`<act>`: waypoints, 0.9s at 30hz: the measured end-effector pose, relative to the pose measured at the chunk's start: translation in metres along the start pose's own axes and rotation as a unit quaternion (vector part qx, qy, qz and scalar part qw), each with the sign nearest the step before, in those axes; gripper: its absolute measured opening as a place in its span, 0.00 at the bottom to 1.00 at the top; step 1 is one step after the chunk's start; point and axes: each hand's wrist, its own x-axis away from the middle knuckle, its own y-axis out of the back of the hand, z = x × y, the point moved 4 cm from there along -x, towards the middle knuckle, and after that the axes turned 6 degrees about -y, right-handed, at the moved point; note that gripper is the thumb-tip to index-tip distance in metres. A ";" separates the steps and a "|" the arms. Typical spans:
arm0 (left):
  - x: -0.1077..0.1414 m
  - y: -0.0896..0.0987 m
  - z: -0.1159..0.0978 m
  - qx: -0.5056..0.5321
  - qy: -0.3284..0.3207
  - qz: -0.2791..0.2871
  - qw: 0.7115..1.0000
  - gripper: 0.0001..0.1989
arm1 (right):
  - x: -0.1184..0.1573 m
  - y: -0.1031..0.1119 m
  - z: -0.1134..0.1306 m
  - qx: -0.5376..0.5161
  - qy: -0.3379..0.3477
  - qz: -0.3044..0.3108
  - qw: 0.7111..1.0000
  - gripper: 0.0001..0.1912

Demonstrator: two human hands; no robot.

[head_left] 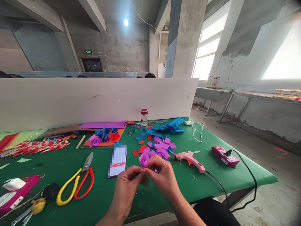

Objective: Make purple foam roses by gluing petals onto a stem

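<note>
A small purple paper rose [144, 159] is held up over the front of the table, between my two hands. My left hand [129, 182] pinches at its base from the left. From the right, the thumb and fingers of my right hand [162, 174] press on the same flower near its lower edge. My fingertips hide the flower's underside. Loose purple petals [162, 147] lie just behind the hands. To the right of them rests a pink glue gun [190, 159], its nozzle pointing left. A phone [118, 161] with a lit screen lies left of the flower.
Scissors [81, 180] with yellow and red handles lie at left, near keys with a yellow charm [39, 205]. Finished paper flowers [103, 136] sit on orange paper. A red-lidded jar [144, 118] stands before the white partition [98, 100]. A power strip [225, 156] trails a black cable.
</note>
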 end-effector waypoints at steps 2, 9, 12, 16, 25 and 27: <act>0.001 0.000 -0.001 -0.007 -0.010 0.001 1.000 0.07 | 0.000 -0.001 -0.001 0.000 -0.003 0.004 1.000 0.08; 0.000 -0.001 -0.001 -0.004 -0.014 0.005 1.000 0.07 | 0.001 -0.001 0.000 0.010 0.037 0.004 0.999 0.08; -0.001 -0.001 0.000 -0.007 -0.017 0.008 1.000 0.06 | 0.001 -0.001 0.001 0.013 0.055 -0.001 0.998 0.07; -0.002 0.002 -0.001 -0.028 -0.039 0.006 0.999 0.05 | 0.004 -0.002 0.004 0.023 0.100 -0.006 0.995 0.04; 0.000 0.003 -0.011 -0.123 -0.067 0.041 0.989 0.12 | 0.016 0.000 0.018 0.091 0.245 -0.026 0.965 0.07; 0.007 0.010 -0.013 -0.128 -0.061 0.024 0.990 0.14 | 0.021 0.003 0.023 0.108 0.249 -0.027 0.962 0.07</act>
